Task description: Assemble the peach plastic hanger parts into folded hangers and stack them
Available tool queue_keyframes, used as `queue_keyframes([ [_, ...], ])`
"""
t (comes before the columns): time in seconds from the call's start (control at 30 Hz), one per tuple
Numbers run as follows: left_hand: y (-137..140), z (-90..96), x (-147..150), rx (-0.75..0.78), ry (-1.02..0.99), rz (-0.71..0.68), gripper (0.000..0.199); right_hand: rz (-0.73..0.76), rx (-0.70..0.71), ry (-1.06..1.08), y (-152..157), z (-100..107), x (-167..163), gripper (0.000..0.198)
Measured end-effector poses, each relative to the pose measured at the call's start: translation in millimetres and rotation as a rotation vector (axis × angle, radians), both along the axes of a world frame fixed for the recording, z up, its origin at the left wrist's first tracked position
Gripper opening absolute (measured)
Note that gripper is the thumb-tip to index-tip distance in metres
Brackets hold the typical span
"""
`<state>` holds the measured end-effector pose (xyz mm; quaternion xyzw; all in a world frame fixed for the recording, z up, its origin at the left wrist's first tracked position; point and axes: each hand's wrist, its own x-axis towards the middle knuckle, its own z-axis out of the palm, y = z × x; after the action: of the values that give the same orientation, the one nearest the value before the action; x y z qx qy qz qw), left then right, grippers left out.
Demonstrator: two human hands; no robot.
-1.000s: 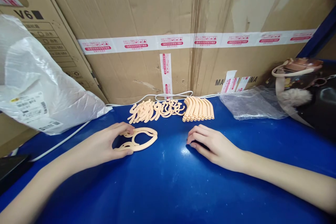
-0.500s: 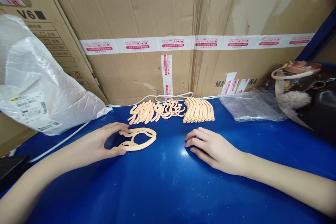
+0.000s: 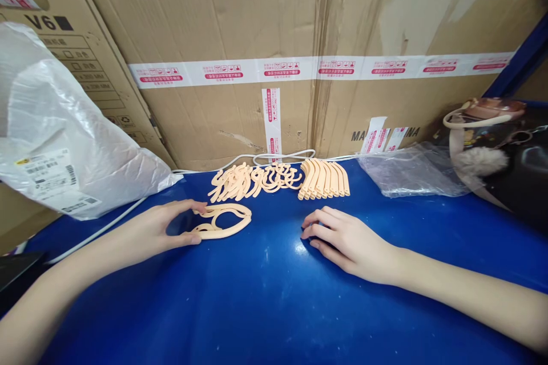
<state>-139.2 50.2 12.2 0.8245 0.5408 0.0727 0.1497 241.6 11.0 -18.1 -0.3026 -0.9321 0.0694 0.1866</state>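
My left hand (image 3: pixel 171 225) grips a folded beige plastic clothes hanger (image 3: pixel 226 233), thumb on its near arm and fingers on its far arm. The hanger lies flat on the blue table (image 3: pixel 265 296), its joined end pointing right and its curved hook parts between the arms. Further right, my right hand (image 3: pixel 342 242) rests on the table with loosely bent fingers apart, and nothing shows in it. Behind the hanger is a pile of loose beige hook pieces (image 3: pixel 235 181). To the right of that pile, several curved hanger arms (image 3: pixel 327 178) lie side by side in a row.
A large cardboard box (image 3: pixel 240 114) stands behind the table. At the left are a white padded bag (image 3: pixel 85 142) and a white cable (image 3: pixel 98 231). A clear plastic bag (image 3: pixel 411 174) lies at the back right, beside a dark bag (image 3: pixel 518 165) with a fluffy pompom.
My left hand has slid the hanger slightly left and away from me across the table. My right hand stays in place.
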Motion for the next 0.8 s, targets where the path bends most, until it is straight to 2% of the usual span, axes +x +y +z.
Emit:
queue_keyframes([
  [0.23,3.2,-3.0,-4.6,0.021,0.036,0.012,0.059,0.002,0.005,0.005,0.1,1.0,0.0,0.021],
  [0.47,-4.6,2.3,3.9,0.093,0.019,-0.032,0.058,-0.005,0.001,-0.01,-0.2,2.4,1.1,0.021],
  [0.7,-7.7,5.2,4.9,0.114,-0.004,-0.017,0.06,0.0,0.024,-0.016,-2.7,1.8,-1.3,0.022],
  [0.8,-8.2,6.9,7.4,0.121,-0.01,-0.028,0.054,-0.102,0.068,0.077,-1.5,6.4,1.2,0.025],
])
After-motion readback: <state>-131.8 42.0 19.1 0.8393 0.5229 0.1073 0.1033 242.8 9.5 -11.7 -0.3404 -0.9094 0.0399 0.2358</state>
